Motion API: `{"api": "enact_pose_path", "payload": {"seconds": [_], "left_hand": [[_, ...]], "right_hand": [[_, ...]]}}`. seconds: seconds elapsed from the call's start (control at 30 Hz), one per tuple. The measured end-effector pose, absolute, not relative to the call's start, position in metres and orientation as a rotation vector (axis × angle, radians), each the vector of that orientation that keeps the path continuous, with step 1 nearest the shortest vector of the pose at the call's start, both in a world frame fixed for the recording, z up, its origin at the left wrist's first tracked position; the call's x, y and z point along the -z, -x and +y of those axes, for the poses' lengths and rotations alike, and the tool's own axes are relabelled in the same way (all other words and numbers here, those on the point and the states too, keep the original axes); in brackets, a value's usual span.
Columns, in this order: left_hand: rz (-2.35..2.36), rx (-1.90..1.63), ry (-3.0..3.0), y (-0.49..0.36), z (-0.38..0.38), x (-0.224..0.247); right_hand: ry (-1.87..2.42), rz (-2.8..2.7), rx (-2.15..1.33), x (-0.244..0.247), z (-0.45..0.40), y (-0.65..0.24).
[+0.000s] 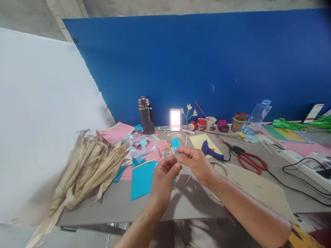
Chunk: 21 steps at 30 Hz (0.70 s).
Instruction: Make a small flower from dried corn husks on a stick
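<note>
A small, pale, shiny strip (175, 153), similar in look to the light blue ribbon on the table, is pinched between my two hands at the middle of the view. My right hand (198, 164) grips it between thumb and forefinger from the right. From below and left, my left hand (164, 174) closes its fingertips on the same strip. Beyond my hands lies a narrow piece of bright blue paper (175, 142). The loops of light blue ribbon (142, 150) rest on pink and blue paper to the left.
Dried corn husks (90, 163) lie at the left by a dark thermos (146, 117). On the right are a blue glue gun (212, 151), red-handled scissors (252, 162), a roll of tape (219, 168), a plastic bottle (257, 119) and a power strip (305, 168) with cables.
</note>
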<state>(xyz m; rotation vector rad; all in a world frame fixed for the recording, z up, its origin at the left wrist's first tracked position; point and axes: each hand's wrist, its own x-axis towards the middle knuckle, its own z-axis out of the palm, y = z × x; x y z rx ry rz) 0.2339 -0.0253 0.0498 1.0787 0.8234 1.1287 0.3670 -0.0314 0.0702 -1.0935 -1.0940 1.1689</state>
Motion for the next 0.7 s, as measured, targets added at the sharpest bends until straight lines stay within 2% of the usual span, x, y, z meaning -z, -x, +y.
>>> {"api": "enact_pose_path", "payload": {"seconds": [0.1,0.17,0.37,0.5,0.57,0.7], "left_hand": [[0.902,-1.274,-1.064,-0.227,-0.027,-0.047],[0.819,-1.248,-1.009,-0.225,-0.029,-0.047],[0.632,-0.914,-0.880,-0.218,-0.035,-0.057],[0.676,-0.716,-0.849,-0.207,-0.042,-0.067],[0.656,-0.702,-0.841,-0.203,-0.045,-0.072],[0.639,-0.656,-0.867,-0.187,-0.049,-0.080]], "right_hand": [[1.088,-1.128,-1.096,-0.068,-0.034,-0.365],[1.088,-1.154,-1.041,-0.066,-0.036,-0.360],[1.145,-1.179,-1.050,-0.069,-0.035,-0.356],[1.061,-1.117,-0.905,-0.077,-0.026,-0.366],[0.947,-1.162,-1.057,-0.077,-0.022,-0.368],[0.711,-1.434,-1.695,-0.067,-0.024,-0.369]]}}
